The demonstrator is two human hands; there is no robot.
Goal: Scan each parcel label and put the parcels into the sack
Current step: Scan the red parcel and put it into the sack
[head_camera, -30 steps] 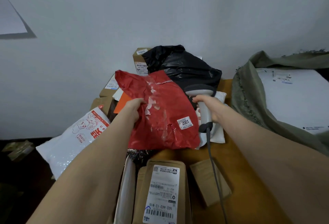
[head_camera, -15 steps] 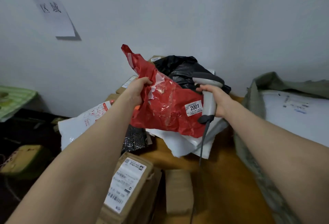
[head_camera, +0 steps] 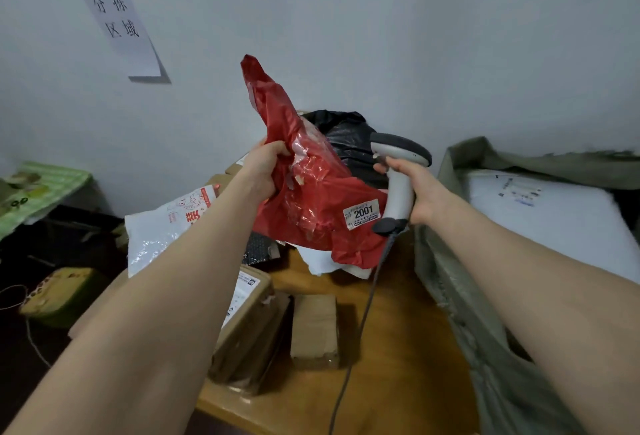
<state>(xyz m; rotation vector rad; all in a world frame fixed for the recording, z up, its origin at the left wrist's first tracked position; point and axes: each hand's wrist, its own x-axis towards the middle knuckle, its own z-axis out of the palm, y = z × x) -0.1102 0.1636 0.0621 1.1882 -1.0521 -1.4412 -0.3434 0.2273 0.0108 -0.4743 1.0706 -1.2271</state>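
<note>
Red parcel (head_camera: 311, 199), clutched above the table (head_camera: 398, 330) in the curled fingers of the left hand (head_camera: 265, 168), should be tilted so its white label (head_camera: 362, 215) lies flat facing the scanner (head_camera: 398, 171), whose handle the right hand (head_camera: 420, 192) grips just beside it, before going into the sack (head_camera: 485, 313).

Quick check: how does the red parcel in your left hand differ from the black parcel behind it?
The red parcel is held up in the grip of the left hand, one corner pointing upward; the black parcel lies unheld behind it. The red parcel shows a white 2001 sticker, next to the scanner in the right hand; the black parcel shows no label from here. Both are crinkled plastic bags.
</note>
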